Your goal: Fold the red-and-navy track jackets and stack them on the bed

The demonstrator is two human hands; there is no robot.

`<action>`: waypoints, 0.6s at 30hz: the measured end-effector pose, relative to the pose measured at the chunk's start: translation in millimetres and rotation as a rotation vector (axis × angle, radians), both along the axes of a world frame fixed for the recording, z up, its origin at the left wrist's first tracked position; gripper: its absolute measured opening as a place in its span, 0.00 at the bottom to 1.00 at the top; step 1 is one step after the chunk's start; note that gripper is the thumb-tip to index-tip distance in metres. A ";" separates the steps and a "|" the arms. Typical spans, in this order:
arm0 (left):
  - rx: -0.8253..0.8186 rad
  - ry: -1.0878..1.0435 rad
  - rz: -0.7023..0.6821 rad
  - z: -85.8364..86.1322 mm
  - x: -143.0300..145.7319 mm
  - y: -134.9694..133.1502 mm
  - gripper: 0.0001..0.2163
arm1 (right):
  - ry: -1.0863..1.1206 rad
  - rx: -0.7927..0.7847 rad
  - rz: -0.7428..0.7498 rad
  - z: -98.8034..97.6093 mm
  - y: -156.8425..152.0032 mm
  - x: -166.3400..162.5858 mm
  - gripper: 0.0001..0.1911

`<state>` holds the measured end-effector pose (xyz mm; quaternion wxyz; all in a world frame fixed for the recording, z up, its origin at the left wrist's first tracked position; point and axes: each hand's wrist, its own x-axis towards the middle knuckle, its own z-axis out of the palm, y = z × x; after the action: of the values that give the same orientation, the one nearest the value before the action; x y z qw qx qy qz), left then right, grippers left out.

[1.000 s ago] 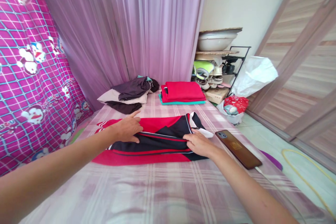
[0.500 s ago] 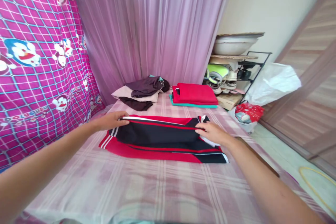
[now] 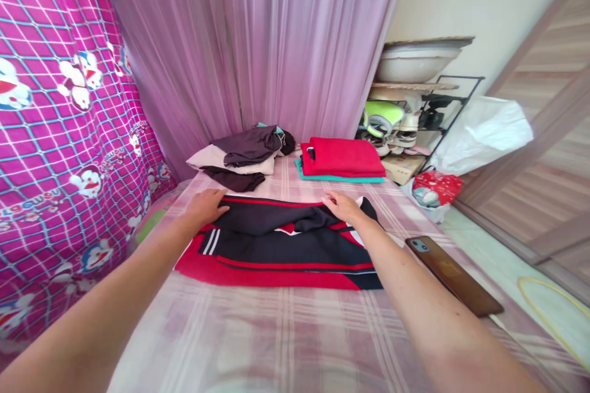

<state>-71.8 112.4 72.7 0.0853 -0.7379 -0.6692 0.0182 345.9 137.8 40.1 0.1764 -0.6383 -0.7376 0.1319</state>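
A black and red sports garment point(image 3: 276, 250) with white stripes at its left end lies folded lengthwise on the bed. Its far layer is partly lifted and rumpled, with bits of red and white showing at the middle. My left hand point(image 3: 207, 206) grips its far left corner, thumb toward me. At the far edge, right of the middle, my right hand point(image 3: 342, 206) pinches the fabric. My right forearm covers part of the garment's right end.
Behind the garment lie rumpled dark and pale clothes point(image 3: 244, 150) and a folded red and teal stack point(image 3: 343, 158). A phone point(image 3: 454, 273) with a cable lies at right, near the bed edge. A shoe rack point(image 3: 449, 107) stands beyond, beside purple curtains point(image 3: 258, 43).
Both hands have moved slightly away from me, the right one also leftward, drawing the garment's far layer back and rumpling it. The view has shifted, uncovering more of the phone.
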 end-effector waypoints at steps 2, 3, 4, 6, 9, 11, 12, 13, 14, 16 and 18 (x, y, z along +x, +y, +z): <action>0.100 -0.050 -0.017 -14.4 1.7 -6.1 0.26 | 0.078 -0.037 0.024 -4.7 1.4 12.7 0.23; 0.142 -0.084 -0.047 -19.6 2.4 -10.0 0.25 | 0.106 -0.047 0.046 -6.2 1.5 19.3 0.22; 0.160 -0.121 -0.105 -23.9 3.3 -14.5 0.24 | 0.124 -0.057 0.072 -7.6 1.3 25.4 0.22; 0.134 -0.192 -0.283 -31.0 6.2 -24.9 0.24 | 0.136 -0.083 0.113 -11.1 0.0 34.7 0.24; 0.033 -0.232 -0.492 -39.8 12.6 -38.8 0.24 | 0.139 -0.122 0.137 -17.7 -1.3 39.2 0.26; -0.026 -0.232 -0.510 -42.5 16.3 -42.4 0.21 | 0.159 -0.115 0.132 -19.5 -0.5 37.2 0.24; -0.051 -0.236 -0.491 -41.9 17.8 -42.3 0.19 | 0.177 -0.102 0.121 -18.7 0.2 35.6 0.22; -0.066 -0.243 -0.457 -39.8 19.1 -41.4 0.18 | 0.195 -0.087 0.109 -16.6 1.0 34.0 0.20; -0.068 -0.254 -0.409 -36.1 20.4 -40.2 0.18 | 0.212 -0.073 0.102 -13.4 1.3 33.0 0.17; -0.025 -0.292 -0.295 -25.1 23.7 -39.7 0.19 | 0.239 -0.062 0.118 -5.1 0.0 34.2 0.14; 0.026 -0.360 -0.217 -12.0 28.1 -45.1 0.20 | 0.252 -0.069 0.155 3.1 -5.0 40.6 0.14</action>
<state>-43.6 67.3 60.7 -0.0249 -0.7959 -0.5903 -0.1319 386.5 132.8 43.2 0.2347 -0.5637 -0.7517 0.2494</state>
